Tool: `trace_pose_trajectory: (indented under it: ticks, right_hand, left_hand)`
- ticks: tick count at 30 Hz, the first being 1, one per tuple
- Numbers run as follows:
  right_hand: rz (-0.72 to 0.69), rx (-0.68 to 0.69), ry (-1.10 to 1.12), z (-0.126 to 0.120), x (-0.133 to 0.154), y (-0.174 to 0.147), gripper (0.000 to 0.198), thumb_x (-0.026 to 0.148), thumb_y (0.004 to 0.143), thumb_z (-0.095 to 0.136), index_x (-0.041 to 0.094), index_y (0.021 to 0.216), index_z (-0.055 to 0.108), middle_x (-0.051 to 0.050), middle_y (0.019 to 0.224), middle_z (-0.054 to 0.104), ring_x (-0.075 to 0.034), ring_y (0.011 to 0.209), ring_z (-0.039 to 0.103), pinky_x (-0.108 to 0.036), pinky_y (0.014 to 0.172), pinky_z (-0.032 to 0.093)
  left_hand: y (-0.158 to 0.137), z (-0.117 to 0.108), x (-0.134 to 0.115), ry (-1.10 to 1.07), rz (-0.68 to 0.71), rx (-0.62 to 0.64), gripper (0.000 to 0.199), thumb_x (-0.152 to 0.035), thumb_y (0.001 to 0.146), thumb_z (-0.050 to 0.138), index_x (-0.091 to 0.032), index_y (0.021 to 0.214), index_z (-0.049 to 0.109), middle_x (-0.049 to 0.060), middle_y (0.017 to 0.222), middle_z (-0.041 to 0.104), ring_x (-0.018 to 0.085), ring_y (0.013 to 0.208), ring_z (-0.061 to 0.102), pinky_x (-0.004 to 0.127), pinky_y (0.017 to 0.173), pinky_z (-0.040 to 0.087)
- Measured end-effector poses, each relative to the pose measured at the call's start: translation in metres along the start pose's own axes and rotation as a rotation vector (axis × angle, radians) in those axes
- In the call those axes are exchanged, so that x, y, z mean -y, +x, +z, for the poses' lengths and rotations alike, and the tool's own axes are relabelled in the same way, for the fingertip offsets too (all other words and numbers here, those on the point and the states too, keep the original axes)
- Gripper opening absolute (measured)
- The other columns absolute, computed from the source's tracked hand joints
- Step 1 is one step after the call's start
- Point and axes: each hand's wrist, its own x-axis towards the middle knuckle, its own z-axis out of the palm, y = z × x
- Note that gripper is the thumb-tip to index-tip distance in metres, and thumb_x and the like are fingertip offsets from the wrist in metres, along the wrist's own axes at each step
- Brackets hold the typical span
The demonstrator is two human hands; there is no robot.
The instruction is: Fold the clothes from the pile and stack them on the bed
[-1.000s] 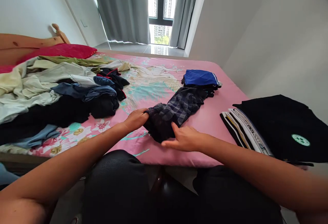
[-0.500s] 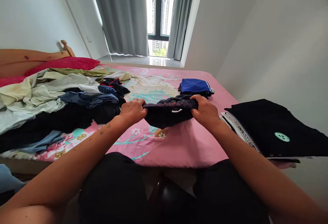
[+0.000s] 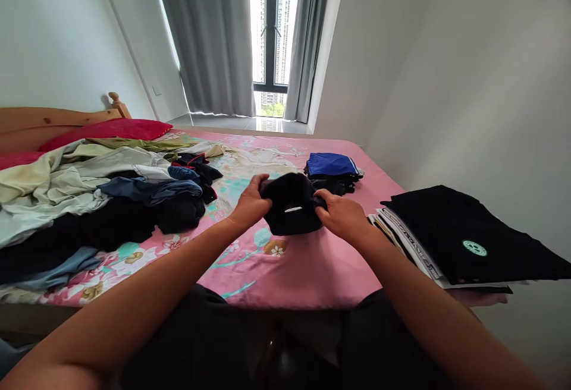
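left hand (image 3: 250, 204) – gripping dark garment (image 3: 291, 208) | right hand (image 3: 342, 216) – gripping its other side | centre frame, above pink bed (image 3: 307, 265)

Two hands, left hand (image 3: 250, 204) and right hand (image 3: 342, 216); one dark folded garment (image 3: 291, 204); one blue folded garment (image 3: 330, 164); one red pillow (image 3: 111, 130); two curtains (image 3: 214, 39); one bed (image 3: 303, 265).
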Motion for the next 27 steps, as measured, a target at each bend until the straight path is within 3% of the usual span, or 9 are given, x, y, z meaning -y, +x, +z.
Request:
trace_pose_trajectory:
  ticks: [4,9,12,15,19,23,27]
  right_hand:
    - [-0.041,0.014,-0.139,0.016,0.002,-0.006,0.032,0.033,0.079,0.051,0.022,0.109,0.058,-0.010,0.109,0.060,-0.027,0.096,0.060,-0.031,0.069,0.043]
    - [-0.123,0.083,-0.004,0.039,0.010,-0.003,0.038,0.042,0.083,0.047,0.022,0.114,0.055,-0.008,0.098,0.065,-0.026,0.087,0.063,-0.032,0.068,0.044]
    - [-0.038,0.037,0.034,0.041,-0.003,0.008,0.037,0.029,0.081,0.047,0.027,0.117,0.056,-0.006,0.098,0.067,-0.024,0.088,0.064,-0.031,0.071,0.044]
    - [0.057,-0.085,0.101,0.037,-0.022,0.017,0.042,0.021,0.077,0.047,0.029,0.117,0.057,-0.003,0.110,0.065,-0.021,0.097,0.061,-0.029,0.078,0.045]
    - [0.048,-0.118,0.161,0.039,-0.030,0.018,0.046,0.017,0.075,0.046,0.028,0.118,0.059,-0.003,0.119,0.060,-0.021,0.103,0.059,-0.030,0.085,0.045]
    - [0.057,-0.125,0.294,0.043,-0.029,0.017,0.051,0.013,0.071,0.043,0.026,0.118,0.060,-0.002,0.116,0.062,-0.019,0.106,0.057,-0.029,0.090,0.043]
    - [0.047,-0.147,0.433,0.045,-0.032,0.021,0.052,0.014,0.071,0.043,0.025,0.118,0.060,-0.001,0.115,0.063,-0.018,0.106,0.057,-0.027,0.092,0.043]
  left_hand:
    - [-0.013,0.009,0.007,0.148,-0.008,0.102,0.074,-0.006,0.057,0.049,-0.018,0.130,0.050,0.001,0.093,0.066,0.019,0.089,0.062,0.030,0.085,0.049]
    - [-0.021,0.008,0.009,0.246,0.058,0.126,0.076,-0.009,0.061,0.050,-0.019,0.136,0.045,0.002,0.097,0.067,0.019,0.093,0.061,0.030,0.087,0.049]
    - [-0.014,-0.004,0.015,0.508,0.125,0.084,0.074,-0.009,0.064,0.051,-0.022,0.137,0.045,0.006,0.106,0.065,0.023,0.102,0.059,0.033,0.090,0.047]
    - [-0.004,-0.017,0.029,0.747,-0.011,0.080,0.060,-0.013,0.065,0.053,-0.022,0.124,0.058,0.012,0.114,0.062,0.030,0.106,0.057,0.041,0.089,0.047]
    - [0.000,-0.015,0.043,0.689,-0.132,0.170,0.040,-0.019,0.065,0.054,-0.022,0.102,0.070,0.010,0.100,0.068,0.029,0.093,0.064,0.039,0.080,0.050]
    - [-0.006,0.000,0.044,0.527,-0.147,0.256,0.038,-0.026,0.074,0.046,-0.023,0.106,0.068,0.002,0.076,0.070,0.018,0.065,0.065,0.028,0.061,0.052]
    - [-0.008,0.009,0.041,0.462,-0.071,0.197,0.040,-0.026,0.073,0.050,-0.020,0.109,0.066,0.003,0.093,0.069,0.019,0.087,0.064,0.027,0.076,0.051]
